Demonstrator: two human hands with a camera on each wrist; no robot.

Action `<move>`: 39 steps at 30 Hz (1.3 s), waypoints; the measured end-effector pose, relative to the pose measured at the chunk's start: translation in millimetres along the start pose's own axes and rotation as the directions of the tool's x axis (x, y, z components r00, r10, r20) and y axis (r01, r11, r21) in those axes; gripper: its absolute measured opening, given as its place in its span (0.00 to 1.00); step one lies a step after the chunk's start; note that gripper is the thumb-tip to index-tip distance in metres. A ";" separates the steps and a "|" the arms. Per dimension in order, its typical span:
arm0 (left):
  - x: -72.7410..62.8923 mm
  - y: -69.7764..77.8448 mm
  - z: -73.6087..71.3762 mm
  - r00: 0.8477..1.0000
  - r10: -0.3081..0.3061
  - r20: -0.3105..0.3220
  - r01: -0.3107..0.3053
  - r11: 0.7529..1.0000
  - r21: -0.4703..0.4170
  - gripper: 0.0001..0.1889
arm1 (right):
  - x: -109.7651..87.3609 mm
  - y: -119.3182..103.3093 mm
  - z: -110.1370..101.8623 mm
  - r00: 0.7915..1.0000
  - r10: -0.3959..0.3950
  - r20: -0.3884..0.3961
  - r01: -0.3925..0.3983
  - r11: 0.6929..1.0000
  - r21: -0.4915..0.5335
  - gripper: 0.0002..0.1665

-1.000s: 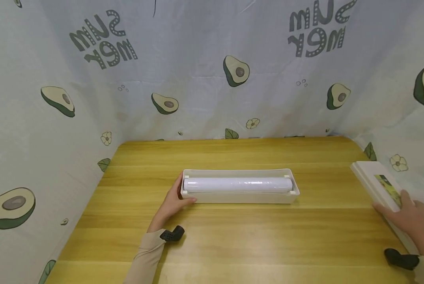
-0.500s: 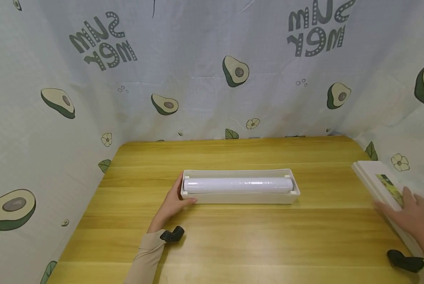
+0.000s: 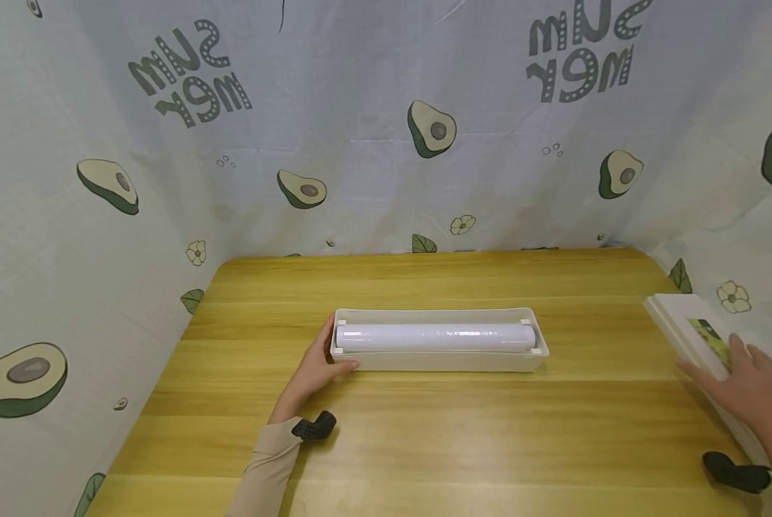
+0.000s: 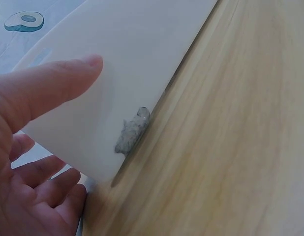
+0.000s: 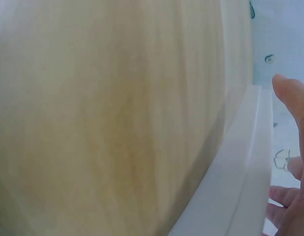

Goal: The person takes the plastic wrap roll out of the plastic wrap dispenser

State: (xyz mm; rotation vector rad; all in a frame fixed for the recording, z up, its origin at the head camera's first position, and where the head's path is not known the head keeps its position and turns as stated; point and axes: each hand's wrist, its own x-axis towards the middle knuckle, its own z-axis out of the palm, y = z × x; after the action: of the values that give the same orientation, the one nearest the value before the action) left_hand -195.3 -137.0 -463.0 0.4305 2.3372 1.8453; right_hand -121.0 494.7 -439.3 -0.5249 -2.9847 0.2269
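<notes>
A long, open white box (image 3: 434,361) lies across the middle of the table. Inside it rests a glossy white roll (image 3: 434,337), which looks like cling film. My left hand (image 3: 312,368) grips the box's left end, thumb on the front wall and fingers round the far side. The left wrist view shows a rough grey patch (image 4: 132,132) low on that wall. At the right edge a long white lid (image 3: 683,327) with a green-and-yellow label (image 3: 709,339) lies slanted. My right hand (image 3: 757,398) hovers over it with loose fingers; in the right wrist view the thumb stands off its edge.
The wooden table (image 3: 424,445) has rounded far corners. A pale curtain (image 3: 360,108) printed with avocados surrounds it at the back and both sides. Close to the right-hand curtain lies the lid. A black wrist device (image 3: 314,426) sits on each forearm.
The right hand has shifted slightly, its thumb rising a little from the lid's near-left edge. The left hand, the box and the roll stay where they were.
</notes>
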 end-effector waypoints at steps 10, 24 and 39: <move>-0.2 -3.1 -0.7 1.000 0.003 0.004 -0.003 1.000 0.000 0.54 | 0.6 -16.0 -4.7 0.992 -0.071 -0.103 0.070 0.997 -0.014 0.65; 1.1 -4.0 -0.3 1.000 0.017 -0.006 -0.017 1.000 0.015 0.54 | 3.9 -35.7 -5.5 0.981 -0.132 -0.142 0.137 0.990 0.021 0.62; 1.3 -2.6 -1.0 1.000 0.004 -0.002 -0.004 1.000 0.002 0.54 | 9.6 -57.7 -10.7 0.963 -0.238 -0.126 0.245 0.968 0.045 0.58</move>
State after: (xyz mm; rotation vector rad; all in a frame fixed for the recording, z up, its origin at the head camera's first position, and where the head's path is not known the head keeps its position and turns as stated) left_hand -197.2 -138.1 -465.2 0.4337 2.3414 1.8468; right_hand -147.7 445.7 -418.5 -0.1573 -2.8775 0.2536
